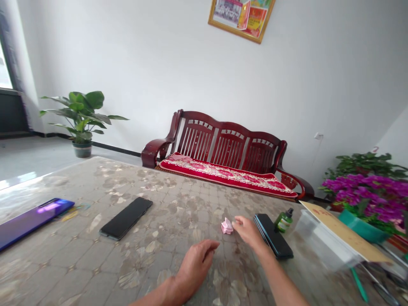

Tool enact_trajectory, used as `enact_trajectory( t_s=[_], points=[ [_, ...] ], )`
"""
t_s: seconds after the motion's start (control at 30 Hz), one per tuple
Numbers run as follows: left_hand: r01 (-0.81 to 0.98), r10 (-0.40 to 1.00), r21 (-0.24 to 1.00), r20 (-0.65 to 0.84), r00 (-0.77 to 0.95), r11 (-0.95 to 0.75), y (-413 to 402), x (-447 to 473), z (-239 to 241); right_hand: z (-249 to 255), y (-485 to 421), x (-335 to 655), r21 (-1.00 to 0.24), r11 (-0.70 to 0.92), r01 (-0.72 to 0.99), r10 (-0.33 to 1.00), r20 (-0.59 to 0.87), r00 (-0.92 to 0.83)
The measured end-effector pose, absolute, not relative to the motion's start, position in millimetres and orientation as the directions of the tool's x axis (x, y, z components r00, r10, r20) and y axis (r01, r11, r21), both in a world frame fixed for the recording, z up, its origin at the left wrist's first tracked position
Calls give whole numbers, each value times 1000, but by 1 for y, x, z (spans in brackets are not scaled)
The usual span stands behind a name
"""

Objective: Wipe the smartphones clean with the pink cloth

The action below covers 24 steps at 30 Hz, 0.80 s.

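A small pink folded piece (227, 226), paper or cloth I cannot tell, lies on the patterned table covering (178, 221). My right hand (247, 229) reaches in from the right, its fingertips at the right edge of the pink piece; its fingers are slightly apart and not closed around it. Nearer to me, my left hand (199, 259) rests low over the table with loosely bent fingers pointing right and nothing in it. Just right of my right hand lies a stack of dark phones (273, 236), with a green bottle with a black cap (284, 220) beside it.
Another black phone (126, 217) and a purple-blue phone (35, 223) lie on the left. At right are a clear plastic box (321, 242) with a tan board (347, 233) on it, a green-handled tool (359, 284) and purple flowers (369, 195). A wooden bench (223, 144) stands beyond.
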<state>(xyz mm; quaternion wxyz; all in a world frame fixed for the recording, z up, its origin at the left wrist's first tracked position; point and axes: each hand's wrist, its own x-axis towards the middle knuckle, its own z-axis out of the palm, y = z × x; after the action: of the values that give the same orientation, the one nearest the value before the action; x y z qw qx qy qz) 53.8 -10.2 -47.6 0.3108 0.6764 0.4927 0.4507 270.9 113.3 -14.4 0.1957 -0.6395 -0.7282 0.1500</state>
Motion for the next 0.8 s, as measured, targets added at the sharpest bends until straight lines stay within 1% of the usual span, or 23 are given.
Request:
enact_trajectory(
  t_s=[0.17, 0.33, 0.53, 0.7, 0.8],
  points=[
    [408, 955, 864, 280, 96, -294, -11, 54, -48, -31, 114, 249, -557, 132, 820, 991, 56, -121],
    [409, 957, 865, 273, 98, -289, -13, 55, -46, -42, 105, 246, -612, 143, 778, 989, 61, -133],
    [398, 959, 874, 273, 75, -280, -16, 54, -44, -50, 92, 245, -658, 215, 722, 976, 169, -137],
    [363, 965, 895, 257, 55, -259, -17, 55, -43, -51, 81, 232, -757, 317, 571, 948, 260, -183],
    [352, 966, 902, 255, 39, -252, -14, 54, -41, -52, 77, 225, -813, 335, 477, 942, 283, -178]
  ],
)
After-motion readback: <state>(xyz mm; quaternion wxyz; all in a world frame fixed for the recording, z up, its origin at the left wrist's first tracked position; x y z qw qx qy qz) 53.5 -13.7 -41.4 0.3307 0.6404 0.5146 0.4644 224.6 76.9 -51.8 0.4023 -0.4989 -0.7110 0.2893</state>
